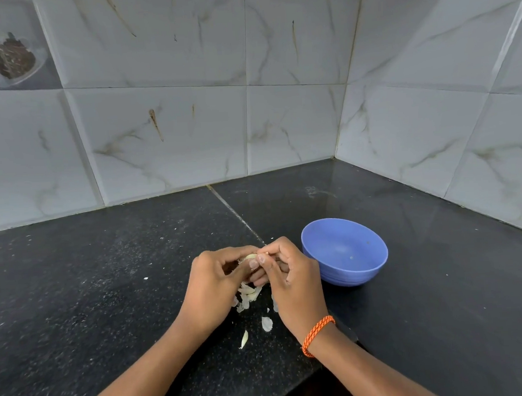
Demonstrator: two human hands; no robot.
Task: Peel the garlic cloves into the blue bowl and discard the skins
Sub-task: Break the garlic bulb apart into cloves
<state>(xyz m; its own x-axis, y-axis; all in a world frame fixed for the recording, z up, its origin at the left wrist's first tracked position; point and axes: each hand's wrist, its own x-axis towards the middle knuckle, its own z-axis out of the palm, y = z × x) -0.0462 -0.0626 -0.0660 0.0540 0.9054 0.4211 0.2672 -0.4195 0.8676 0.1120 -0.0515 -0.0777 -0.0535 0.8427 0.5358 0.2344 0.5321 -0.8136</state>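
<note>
On black counter: left hand and right hand together, both pinching garlic clove. Loose skins beneath. Blue bowl just right, apparently empty. Risk: clove slips from pinch, lands among skins.

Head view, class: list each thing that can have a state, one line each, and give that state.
Blue bowl: upright on the counter, looks empty.
Garlic clove: held between both hands, being peeled.
Garlic skins: loose on the counter under the hands.
Left hand: grips the clove.
Right hand: pinches at the clove.
</note>
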